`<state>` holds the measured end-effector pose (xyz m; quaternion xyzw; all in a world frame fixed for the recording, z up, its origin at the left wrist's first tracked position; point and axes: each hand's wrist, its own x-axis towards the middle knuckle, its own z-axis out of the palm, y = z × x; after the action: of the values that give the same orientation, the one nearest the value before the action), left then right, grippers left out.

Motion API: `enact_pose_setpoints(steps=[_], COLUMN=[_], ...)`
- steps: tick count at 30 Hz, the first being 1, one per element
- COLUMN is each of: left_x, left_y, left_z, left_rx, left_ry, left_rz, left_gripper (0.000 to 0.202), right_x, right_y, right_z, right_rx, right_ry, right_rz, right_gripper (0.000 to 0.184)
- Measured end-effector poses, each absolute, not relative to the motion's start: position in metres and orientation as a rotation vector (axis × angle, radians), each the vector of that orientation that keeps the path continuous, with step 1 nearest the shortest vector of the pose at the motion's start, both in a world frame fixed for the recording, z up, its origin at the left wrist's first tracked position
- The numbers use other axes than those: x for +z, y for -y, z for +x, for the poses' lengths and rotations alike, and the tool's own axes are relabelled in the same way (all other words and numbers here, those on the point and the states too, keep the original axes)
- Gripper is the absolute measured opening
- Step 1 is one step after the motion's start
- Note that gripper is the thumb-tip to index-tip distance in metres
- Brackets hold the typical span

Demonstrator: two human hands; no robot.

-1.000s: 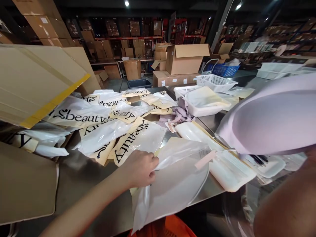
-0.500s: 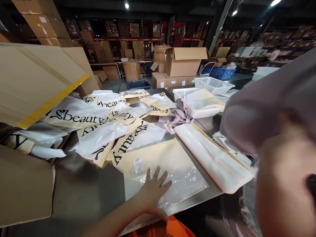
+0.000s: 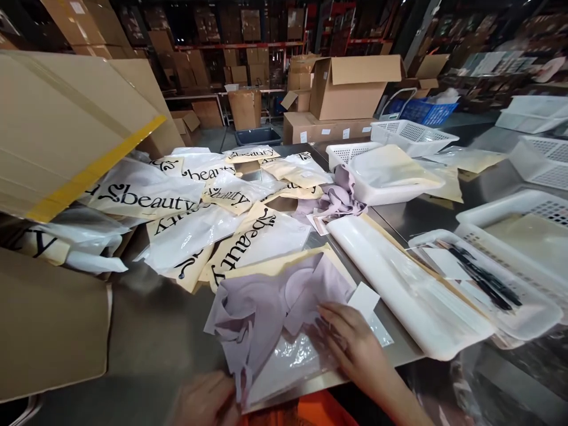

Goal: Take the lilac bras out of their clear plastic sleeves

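At lower centre the lilac garment [image 3: 270,310] lies on a clear bag [image 3: 306,355]; the right hand [image 3: 350,343] presses flat, fingers spread, the left hand [image 3: 206,402] pinches its lower edge.

This is looking like a warehouse packing station. Tall racks [image 3: 248,35] are standing in the dim background, loaded with brown cartons, and more cardboard boxes [image 3: 350,83] are sitting open on the floor. A steel table [image 3: 155,337] is lying under heaps of printed "beauty" mailer bags [image 3: 146,198], white plastic baskets [image 3: 408,136] and a blue crate [image 3: 421,109], all waiting under ceiling-high shelving.
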<state>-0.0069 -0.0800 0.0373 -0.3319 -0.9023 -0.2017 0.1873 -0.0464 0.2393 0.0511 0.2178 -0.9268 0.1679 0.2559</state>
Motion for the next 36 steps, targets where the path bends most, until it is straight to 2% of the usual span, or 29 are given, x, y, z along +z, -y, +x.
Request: enact_pose_setpoints(steps=[5, 7, 9, 11, 13, 15, 17, 19, 20, 22, 24, 26, 28, 30, 33, 36], left_x=[0.056, 0.057, 0.056, 0.055, 0.054, 0.052, 0.049, 0.045, 0.042, 0.039, 0.041, 0.049, 0.061, 0.073, 0.088, 0.093], left_y=[0.057, 0.045, 0.039, 0.040, 0.045, 0.053, 0.062, 0.075, 0.083, 0.104, 0.129, 0.154, 0.175, 0.190, 0.202, 0.204], left_z=[-0.037, -0.055, -0.069, -0.074, -0.073, -0.070, -0.066, -0.065, -0.065, -0.068, -0.075, -0.085, -0.099, -0.113, -0.129, -0.137], left_rx=[-0.490, -0.368, -0.290, -0.246, -0.231, -0.240, -0.291, -0.445, -0.558, -0.791, -0.974, -1.154, -1.370, -1.670, -2.017, -2.158], left_ry=[2.609, 2.836, 3.064, 3.186, 3.222, 3.219, 3.193, 3.145, 3.100, 2.956, 2.773, 2.592, 2.358, 2.079, 1.743, 1.596], left_rz=[-0.291, -0.134, -0.075, -0.075, -0.076, -0.075, -0.053, -0.018, 0.002, 0.016, 0.039, 0.219, 0.596, 0.786, 0.753, 0.634], left_gripper=[0.016, 0.030, 0.038, 0.029, 0.030, 0.032, 0.032, 0.033, 0.032, 0.029, 0.027, 0.039, 0.058, 0.067, 0.069, 0.067], right_x=[0.042, 0.030, 0.025, 0.031, 0.044, 0.060, 0.074, 0.085, 0.090, 0.098, 0.105, 0.111, 0.115, 0.118, 0.118, 0.112], right_y=[-0.227, -0.214, -0.209, -0.216, -0.236, -0.265, -0.297, -0.326, -0.339, -0.360, -0.376, -0.387, -0.394, -0.399, -0.400, -0.396], right_z=[-0.076, -0.084, -0.085, -0.080, -0.075, -0.079, -0.093, -0.113, -0.123, -0.141, -0.156, -0.167, -0.178, -0.188, -0.203, -0.215], right_rx=[0.279, 0.257, 0.386, 0.646, 0.983, 1.306, 1.518, 1.652, 1.708, 1.758, 1.756, 1.749, 1.759, 1.772, 1.772, 1.743], right_ry=[2.466, 2.398, 2.363, 2.388, 2.440, 2.428, 2.289, 2.053, 1.939, 1.785, 1.732, 1.734, 1.761, 1.795, 1.856, 1.934], right_rz=[0.830, 0.926, 0.979, 0.944, 0.737, 0.325, -0.204, -0.563, -0.671, -0.831, -0.931, -0.959, -0.944, -0.926, -0.914, -0.915], right_gripper=[0.037, 0.036, 0.035, 0.036, 0.034, 0.036, 0.060, 0.087, 0.092, 0.082, 0.060, 0.049, 0.048, 0.049, 0.049, 0.049])
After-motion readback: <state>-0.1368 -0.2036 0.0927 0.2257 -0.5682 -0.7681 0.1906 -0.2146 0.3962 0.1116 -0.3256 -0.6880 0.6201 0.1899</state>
